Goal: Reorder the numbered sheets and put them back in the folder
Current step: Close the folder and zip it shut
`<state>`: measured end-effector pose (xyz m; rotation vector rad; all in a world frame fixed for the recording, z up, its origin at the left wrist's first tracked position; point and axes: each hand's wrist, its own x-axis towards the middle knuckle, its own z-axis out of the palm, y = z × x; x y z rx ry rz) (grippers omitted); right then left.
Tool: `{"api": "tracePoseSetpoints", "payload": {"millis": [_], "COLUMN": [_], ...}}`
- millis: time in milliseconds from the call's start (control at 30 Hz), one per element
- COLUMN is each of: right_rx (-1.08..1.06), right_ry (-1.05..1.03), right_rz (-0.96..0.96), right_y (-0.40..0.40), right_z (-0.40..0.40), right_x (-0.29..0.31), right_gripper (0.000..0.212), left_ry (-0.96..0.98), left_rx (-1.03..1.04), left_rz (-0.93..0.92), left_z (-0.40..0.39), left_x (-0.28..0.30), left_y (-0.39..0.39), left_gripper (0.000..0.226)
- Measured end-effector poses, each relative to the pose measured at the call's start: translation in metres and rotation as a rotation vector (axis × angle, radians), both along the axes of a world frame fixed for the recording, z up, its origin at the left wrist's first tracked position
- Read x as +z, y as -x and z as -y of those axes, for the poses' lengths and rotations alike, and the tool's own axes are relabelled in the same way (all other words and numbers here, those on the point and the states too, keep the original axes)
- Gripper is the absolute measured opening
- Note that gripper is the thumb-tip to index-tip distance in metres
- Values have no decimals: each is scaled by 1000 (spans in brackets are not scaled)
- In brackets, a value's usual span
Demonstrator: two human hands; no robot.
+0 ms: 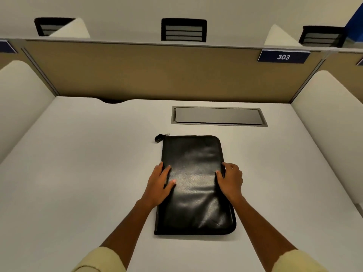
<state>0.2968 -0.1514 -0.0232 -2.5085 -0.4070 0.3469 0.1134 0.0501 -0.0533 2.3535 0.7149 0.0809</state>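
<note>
A black leather zip folder lies closed and flat on the white desk, long side running away from me. Its zip pull sticks out at the far left corner. My left hand rests flat on the folder's left edge with straight fingers. On the right edge sits my right hand, fingers lightly bent over the rim and thumb on the cover. No numbered sheets are in view.
A grey cable hatch is set into the desk beyond the folder. Tan partition with a blue "303" label closes the back. White side dividers stand left and right. Black chair backs show beyond.
</note>
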Motion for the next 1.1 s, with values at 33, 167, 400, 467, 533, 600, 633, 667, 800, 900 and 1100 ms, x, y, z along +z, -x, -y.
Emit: {"api": "tracePoseSetpoints", "payload": {"millis": [33, 167, 400, 467, 533, 600, 633, 667, 800, 900, 1100], "right_rx": [34, 181, 361, 416, 479, 521, 538, 557, 653, 713, 794], "right_ry": [1, -31, -122, -129, -126, -129, -132, -127, -75, -49, -103], "right_rz": [32, 78, 56, 42, 35, 34, 26, 10, -62, -133, -187], "right_y": [-6, -30, -55, -61, -66, -74, -79, -83, -98, -107, -116], "right_z": [-6, -41, -118, -141, -160, -180, -191, -199, -232, -249, -268], "right_x": [3, 8, 19, 18, 16, 11, 7, 4, -7, -16, -28], "right_gripper": [42, 35, 33, 32, 32, 31, 31, 31, 34, 35, 29], "left_ry": [27, 62, 135, 158, 169, 162, 158, 157, 144, 134, 68], "left_rx": [53, 230, 380, 411, 426, 428, 430, 436, 447, 465, 577], "left_rz": [10, 1, 134, 153, 172, 195, 209, 226, 274, 328, 306], "left_z": [-5, -26, -60, -72, -81, -93, -100, -105, -127, -135, -139], "left_x": [3, 12, 13, 12, 10, 7, 4, 2, -10, -16, -24], "left_y": [-3, -14, -39, -51, -60, -71, -76, -81, -102, -115, -129], "left_gripper": [64, 56, 50, 51, 53, 54, 55, 55, 56, 46, 18]}}
